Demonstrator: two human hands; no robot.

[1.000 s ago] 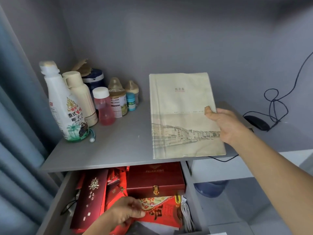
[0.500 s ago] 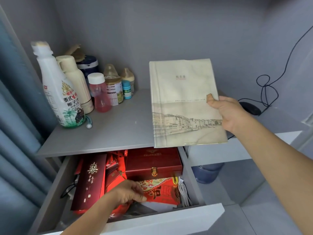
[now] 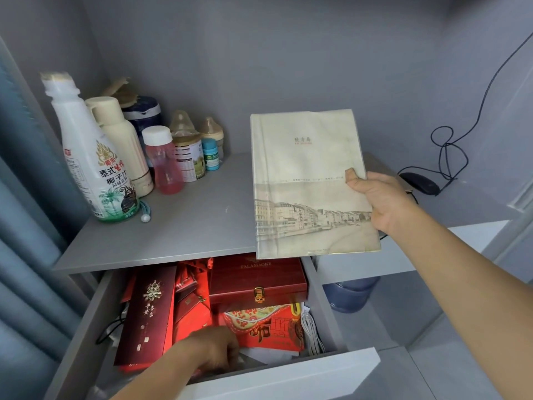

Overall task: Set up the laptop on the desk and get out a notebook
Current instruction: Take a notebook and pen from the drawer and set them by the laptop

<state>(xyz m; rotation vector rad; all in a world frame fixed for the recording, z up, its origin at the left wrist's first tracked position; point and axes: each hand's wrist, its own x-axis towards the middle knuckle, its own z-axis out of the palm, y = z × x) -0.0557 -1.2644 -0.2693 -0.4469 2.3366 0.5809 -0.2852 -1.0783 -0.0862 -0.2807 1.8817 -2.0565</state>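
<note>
Above the open drawer (image 3: 288, 379), the right hand (image 3: 380, 200) pinches the notebook (image 3: 305, 183) by its edge, clear of the bench (image 3: 178, 226). Left hand (image 3: 213, 350) fingers curl among red packets; lay the notebook down flat.

Right hand (image 3: 380, 202) pinching notebook (image 3: 310, 180) above desk (image 3: 178, 226), left hand (image 3: 215, 352) in open drawer (image 3: 288, 373) (fingers seemingly curled)

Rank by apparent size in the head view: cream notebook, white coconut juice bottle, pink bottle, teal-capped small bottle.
1. Cream notebook with the town picture, though held nearer the camera
2. White coconut juice bottle
3. Pink translucent bottle with white cap
4. Small teal-capped bottle
</note>
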